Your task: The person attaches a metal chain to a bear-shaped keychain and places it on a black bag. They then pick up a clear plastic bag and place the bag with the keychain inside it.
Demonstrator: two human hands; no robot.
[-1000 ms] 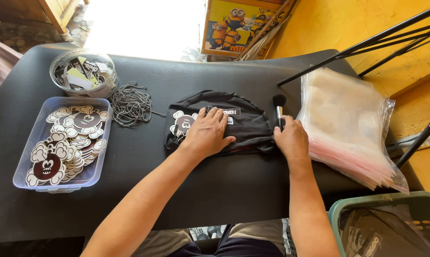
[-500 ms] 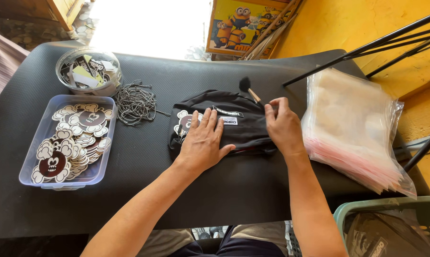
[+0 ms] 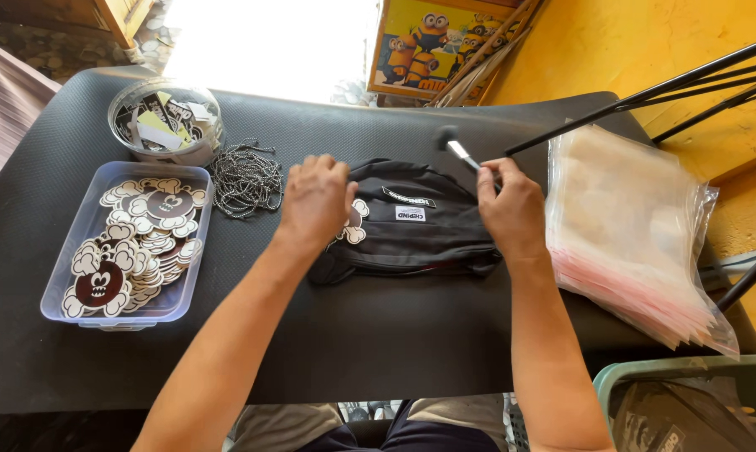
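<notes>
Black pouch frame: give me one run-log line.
left hand on black pouch | right hand grips brush | charm tray left

One head-worn cam only: the black table [image 3: 378, 351] is viewed steeply downward, close, from the seated person's side.

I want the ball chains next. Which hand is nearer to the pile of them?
Left. The left hand rests on the black bag, just right of the chain pile. The right hand, holding a small brush, is at the bag's far side.
</notes>
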